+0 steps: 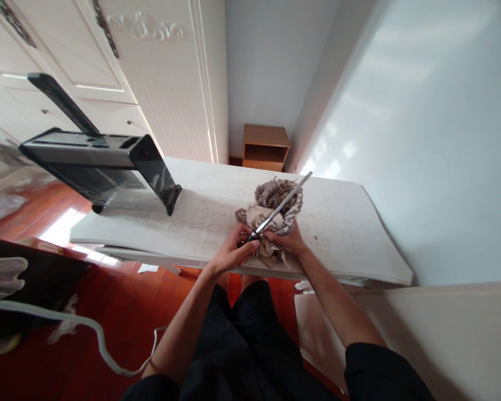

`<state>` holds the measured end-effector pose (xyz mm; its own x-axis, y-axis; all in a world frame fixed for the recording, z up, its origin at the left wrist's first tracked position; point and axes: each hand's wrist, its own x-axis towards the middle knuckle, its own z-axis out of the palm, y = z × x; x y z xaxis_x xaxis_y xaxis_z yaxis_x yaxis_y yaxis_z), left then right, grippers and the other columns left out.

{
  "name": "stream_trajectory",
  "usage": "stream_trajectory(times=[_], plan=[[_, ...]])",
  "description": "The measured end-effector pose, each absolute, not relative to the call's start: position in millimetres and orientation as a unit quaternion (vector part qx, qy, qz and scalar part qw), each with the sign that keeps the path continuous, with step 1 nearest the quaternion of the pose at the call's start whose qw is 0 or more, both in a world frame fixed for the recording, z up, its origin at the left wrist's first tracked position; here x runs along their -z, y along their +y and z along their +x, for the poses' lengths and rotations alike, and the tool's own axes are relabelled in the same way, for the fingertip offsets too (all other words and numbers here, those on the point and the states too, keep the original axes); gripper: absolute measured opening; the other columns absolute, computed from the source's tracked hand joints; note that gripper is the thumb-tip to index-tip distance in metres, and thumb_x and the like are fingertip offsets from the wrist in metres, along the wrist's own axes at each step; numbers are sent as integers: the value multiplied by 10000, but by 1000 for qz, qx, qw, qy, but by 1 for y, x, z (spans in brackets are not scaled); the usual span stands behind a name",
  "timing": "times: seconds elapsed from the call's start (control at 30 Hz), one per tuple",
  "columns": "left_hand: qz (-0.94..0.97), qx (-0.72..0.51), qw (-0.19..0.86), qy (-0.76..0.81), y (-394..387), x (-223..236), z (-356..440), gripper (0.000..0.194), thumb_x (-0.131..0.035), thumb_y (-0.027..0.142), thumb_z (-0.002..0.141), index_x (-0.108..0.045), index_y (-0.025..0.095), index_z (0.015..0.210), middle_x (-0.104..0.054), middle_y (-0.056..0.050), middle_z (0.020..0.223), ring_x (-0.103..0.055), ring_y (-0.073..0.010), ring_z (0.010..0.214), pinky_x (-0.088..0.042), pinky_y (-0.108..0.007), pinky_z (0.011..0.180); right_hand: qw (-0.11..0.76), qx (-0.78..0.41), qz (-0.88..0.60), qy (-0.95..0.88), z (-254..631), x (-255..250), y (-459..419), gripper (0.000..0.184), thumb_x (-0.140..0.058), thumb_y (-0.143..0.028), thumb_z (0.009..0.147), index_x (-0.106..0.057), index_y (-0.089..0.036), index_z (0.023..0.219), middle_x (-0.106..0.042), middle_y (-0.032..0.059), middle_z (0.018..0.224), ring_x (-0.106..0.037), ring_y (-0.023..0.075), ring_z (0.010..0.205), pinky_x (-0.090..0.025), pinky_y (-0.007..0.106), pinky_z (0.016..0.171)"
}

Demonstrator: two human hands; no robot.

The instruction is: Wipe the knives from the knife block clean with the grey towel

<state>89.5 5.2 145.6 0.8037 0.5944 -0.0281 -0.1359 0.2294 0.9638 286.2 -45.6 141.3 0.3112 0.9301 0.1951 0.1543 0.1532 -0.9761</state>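
A brown and beige rag (271,193) is bunched up over the white board (342,223) in front of me. Across it slants a thin grey metal rod with a dark handle, which looks like a sharpening steel (291,196), its tip pointing up and right. My left hand (234,249) is closed around the handle end, beside the lower edge of the cloth. From the right, my right hand (291,240) grips the rag, with the thumb lying near the rod; its other fingers are mostly hidden behind the fabric.
On the board's left end stands a black and silver knife block (79,149) with a dark handle sticking up from it. White cabinets (167,83) rise behind. A small wooden stand (266,143) is in the far corner. A white cable (96,328) curves at lower left.
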Motion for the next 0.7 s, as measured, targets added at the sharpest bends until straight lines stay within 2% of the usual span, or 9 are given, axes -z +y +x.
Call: stream_trajectory(times=[0.13, 0.33, 0.47, 0.7], plan=[[568, -282, 746, 203, 4, -142, 89, 416, -698, 475, 829, -418, 184, 931, -574, 66, 646, -426, -36, 358, -289, -152, 342, 589, -336, -556, -480, 286, -141, -46, 558, -872, -398, 577, -593, -186, 1012, -708, 98, 1016, -679, 248, 945, -565, 453, 895], [603, -290, 708, 225, 5, -143, 90, 483, -620, 591, 852, -612, 113, 914, -650, -36, 693, -523, -90, 489, -423, -213, 465, 584, -334, -561, -482, 286, -145, -48, 512, -871, -418, 584, -605, -191, 958, -722, 98, 981, -687, 256, 928, -580, 448, 872], [637, -270, 685, 227, 7, -143, 90, 581, -531, 667, 875, -642, 112, 745, -614, -43, 658, -515, -98, 543, -427, -227, 537, 591, -335, -556, -479, 285, -147, -47, 482, -870, -429, 587, -621, -194, 928, -729, 95, 972, -691, 247, 876, -590, 442, 842], [612, -320, 678, 249, 8, -135, 90, 564, -585, 662, 844, -640, 110, 738, -579, -45, 700, -499, -106, 633, -388, -225, 588, 605, -334, -541, -479, 282, -152, -45, 474, -852, -453, 616, -640, -193, 950, -728, 91, 992, -691, 246, 894, -577, 434, 868]])
